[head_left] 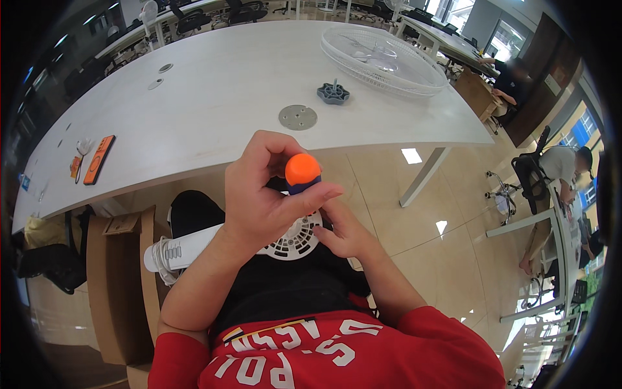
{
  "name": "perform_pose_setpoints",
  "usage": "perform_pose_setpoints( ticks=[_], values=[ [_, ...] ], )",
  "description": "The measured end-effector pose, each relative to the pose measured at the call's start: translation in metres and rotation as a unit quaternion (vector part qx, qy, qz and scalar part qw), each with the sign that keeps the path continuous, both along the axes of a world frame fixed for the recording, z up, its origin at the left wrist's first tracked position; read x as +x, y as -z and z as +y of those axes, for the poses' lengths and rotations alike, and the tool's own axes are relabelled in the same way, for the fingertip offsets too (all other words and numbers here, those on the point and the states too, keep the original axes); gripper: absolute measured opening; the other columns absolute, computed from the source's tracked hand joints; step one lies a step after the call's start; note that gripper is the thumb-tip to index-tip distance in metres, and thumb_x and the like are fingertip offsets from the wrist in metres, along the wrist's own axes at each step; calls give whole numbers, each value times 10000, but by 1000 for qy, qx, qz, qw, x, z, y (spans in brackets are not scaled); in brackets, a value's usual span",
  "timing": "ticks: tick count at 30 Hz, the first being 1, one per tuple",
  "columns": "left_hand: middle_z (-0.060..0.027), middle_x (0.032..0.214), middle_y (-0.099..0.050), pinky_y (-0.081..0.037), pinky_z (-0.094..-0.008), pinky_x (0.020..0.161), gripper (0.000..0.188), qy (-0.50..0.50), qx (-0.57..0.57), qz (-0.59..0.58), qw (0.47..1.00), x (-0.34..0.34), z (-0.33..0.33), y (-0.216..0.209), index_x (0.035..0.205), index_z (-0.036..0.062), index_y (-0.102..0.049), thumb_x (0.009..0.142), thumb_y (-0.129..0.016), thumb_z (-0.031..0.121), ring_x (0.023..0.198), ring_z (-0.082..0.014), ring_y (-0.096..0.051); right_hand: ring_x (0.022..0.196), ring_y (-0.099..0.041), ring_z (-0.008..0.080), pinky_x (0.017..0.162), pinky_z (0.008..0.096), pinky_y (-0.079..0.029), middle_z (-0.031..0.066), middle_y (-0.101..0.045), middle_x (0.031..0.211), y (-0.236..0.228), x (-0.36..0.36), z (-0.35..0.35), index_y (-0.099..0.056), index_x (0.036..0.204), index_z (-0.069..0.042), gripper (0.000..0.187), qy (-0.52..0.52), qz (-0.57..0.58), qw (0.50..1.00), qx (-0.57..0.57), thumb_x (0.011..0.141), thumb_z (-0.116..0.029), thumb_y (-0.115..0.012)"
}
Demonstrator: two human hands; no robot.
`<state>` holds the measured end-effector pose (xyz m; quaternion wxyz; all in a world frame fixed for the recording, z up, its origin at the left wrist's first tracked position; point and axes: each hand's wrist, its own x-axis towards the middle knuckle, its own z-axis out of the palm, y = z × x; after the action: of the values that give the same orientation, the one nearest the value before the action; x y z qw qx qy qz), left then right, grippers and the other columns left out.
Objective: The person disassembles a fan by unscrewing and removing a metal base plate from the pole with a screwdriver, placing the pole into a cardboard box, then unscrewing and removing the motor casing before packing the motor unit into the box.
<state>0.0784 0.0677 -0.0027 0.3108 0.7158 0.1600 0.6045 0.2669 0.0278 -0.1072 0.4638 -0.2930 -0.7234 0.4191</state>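
My left hand (259, 188) is closed around a screwdriver (302, 170) with an orange and dark blue handle. The handle's rounded end faces up, and its shaft is hidden behind my fingers. Below it, on my lap, lies a white fan body (295, 245) with a round, slotted motor housing. My right hand (348, 232) grips the right side of that housing, thumb on its slotted face. The fan's white column (194, 249) extends to the left under my left forearm, with a white cord (170, 259) wound about its end.
On the white table (214, 97) are a clear fan blade with a white wire guard (385, 59), a grey knob with a bolt (334, 93), and an orange phone (99, 159). An open cardboard box (123, 292) stands at my left. Other people sit at the right.
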Motion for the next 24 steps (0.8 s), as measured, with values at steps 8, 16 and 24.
perform_pose_setpoints(
  ticks=[8,16,24],
  values=[
    [-63,854,-708,-577,-225,668,516,-7,9,11,1000,0,0,-2,1104,15,-562,824,-956,198,752,-87,-706,1238,-595,301,1090,429,-443,178,-607,1364,4,-2,4,-546,1287,-28,493,10,5,1000,21,797,15,-528],
    [-62,890,-638,-522,-259,683,534,-45,6,25,999,0,10,0,1099,32,-567,811,-948,272,768,-112,-601,1259,-572,318,1103,426,-426,174,-599,1326,7,-1,5,-526,1196,-29,401,12,2,1000,2,799,14,-568],
    [-81,948,-664,-526,-293,720,194,31,59,47,997,-7,17,2,1094,26,-656,974,-661,178,806,-183,-657,1260,-573,305,1120,434,-419,168,-601,1325,1,-3,4,-534,1234,-6,425,-4,17,1000,-4,811,19,-557]
  ],
)
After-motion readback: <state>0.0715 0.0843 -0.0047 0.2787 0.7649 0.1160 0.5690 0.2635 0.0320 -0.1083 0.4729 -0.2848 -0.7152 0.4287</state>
